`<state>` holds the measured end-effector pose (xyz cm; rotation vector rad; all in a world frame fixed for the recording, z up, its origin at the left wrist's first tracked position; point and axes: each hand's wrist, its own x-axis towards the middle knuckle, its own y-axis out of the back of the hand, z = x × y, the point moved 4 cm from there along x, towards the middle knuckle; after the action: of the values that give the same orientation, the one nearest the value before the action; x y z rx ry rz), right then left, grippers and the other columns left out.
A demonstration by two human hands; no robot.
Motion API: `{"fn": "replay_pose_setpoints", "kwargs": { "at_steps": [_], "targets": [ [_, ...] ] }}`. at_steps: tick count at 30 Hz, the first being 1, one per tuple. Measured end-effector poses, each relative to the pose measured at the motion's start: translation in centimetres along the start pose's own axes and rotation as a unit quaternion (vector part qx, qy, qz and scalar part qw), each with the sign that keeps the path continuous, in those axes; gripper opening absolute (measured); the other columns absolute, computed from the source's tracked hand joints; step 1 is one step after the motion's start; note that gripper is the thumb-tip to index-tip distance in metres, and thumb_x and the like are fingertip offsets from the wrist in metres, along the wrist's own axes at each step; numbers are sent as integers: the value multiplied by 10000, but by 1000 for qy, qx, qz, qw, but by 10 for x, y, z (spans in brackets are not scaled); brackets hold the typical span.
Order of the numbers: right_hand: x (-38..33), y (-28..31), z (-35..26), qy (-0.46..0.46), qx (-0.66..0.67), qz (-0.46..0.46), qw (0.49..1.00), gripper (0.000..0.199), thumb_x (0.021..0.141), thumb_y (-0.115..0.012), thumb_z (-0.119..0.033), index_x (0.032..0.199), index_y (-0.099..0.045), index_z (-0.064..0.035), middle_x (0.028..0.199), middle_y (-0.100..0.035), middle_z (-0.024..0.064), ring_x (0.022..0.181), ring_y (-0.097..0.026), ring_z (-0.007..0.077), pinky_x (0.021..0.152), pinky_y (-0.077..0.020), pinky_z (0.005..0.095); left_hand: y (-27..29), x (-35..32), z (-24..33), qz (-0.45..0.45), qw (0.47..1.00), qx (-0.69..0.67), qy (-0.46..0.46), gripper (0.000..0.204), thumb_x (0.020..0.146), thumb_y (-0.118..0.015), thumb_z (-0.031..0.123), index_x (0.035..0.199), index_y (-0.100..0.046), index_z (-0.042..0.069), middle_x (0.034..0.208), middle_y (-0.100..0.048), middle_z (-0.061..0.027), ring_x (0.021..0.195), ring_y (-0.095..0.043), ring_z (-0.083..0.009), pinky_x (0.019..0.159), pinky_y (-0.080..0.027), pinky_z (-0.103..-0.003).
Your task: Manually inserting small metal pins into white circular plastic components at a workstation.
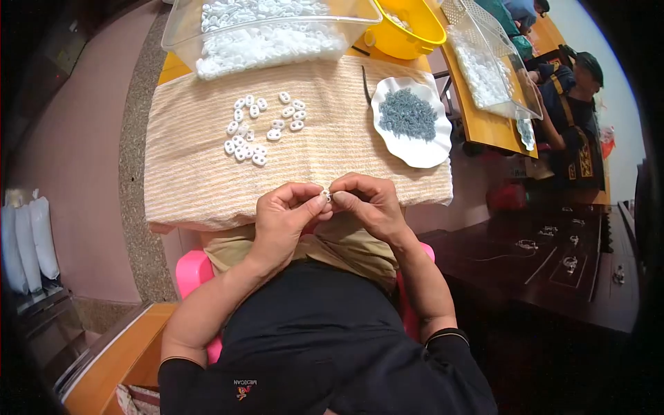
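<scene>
My left hand (pixel 285 216) and my right hand (pixel 365 203) meet at the near edge of the cloth-covered table, fingertips pinched together on one small white plastic ring piece (pixel 326 196). A loose cluster of several similar white ring pieces (pixel 259 128) lies on the beige striped cloth (pixel 200 173) further out. To the right of them a white scalloped plate (pixel 418 153) holds a heap of small grey parts (pixel 408 115). Black tweezers (pixel 364 83) lie just left of the plate.
A clear plastic bin (pixel 181 28) full of white pieces stands at the table's far edge, a yellow bowl (pixel 409 43) beside it. Another clear bin (pixel 512 97) sits on the neighbouring table, where another person (pixel 577 117) works. A dark wooden bench (pixel 539 277) lies to my right.
</scene>
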<state>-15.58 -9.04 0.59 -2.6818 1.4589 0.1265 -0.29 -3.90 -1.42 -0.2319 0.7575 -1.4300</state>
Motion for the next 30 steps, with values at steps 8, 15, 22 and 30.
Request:
{"fn": "replay_pose_setpoints", "kwargs": {
  "at_steps": [8,15,22,30],
  "targets": [
    [0,2,7,-23,9,7,1000,112,908,-621,-76,954,-633,26,874,-643,22,780,-591,70,707,-493,207,-1,-1,2,-1,1000,-11,16,157,876,-643,38,1014,-614,-31,853,-678,-93,742,-660,-124,687,-554,-222],
    [-1,-2,4,-28,14,-8,999,139,927,-604,-109,952,-621,27,865,-630,17,794,-577,66,717,-488,211,0,-1,0,-6,1000,-19,23,152,875,-641,32,1012,-610,-27,854,-679,-94,741,-663,-125,680,-555,-219],
    [-3,-4,3,5,-66,0,998,159,942,-586,-128,946,-612,28,842,-624,16,786,-569,62,712,-478,206,0,-2,0,-4,1000,-22,22,152,869,-648,24,1006,-611,-28,853,-679,-95,739,-665,-125,684,-560,-219],
    [-3,-9,-2,1,-81,6,997,145,943,-569,-118,931,-616,20,789,-638,23,751,-553,66,679,-463,229,-1,-3,2,2,1000,-20,11,146,865,-657,32,993,-623,-30,850,-679,-96,741,-664,-124,688,-563,-217]
  ]
}}
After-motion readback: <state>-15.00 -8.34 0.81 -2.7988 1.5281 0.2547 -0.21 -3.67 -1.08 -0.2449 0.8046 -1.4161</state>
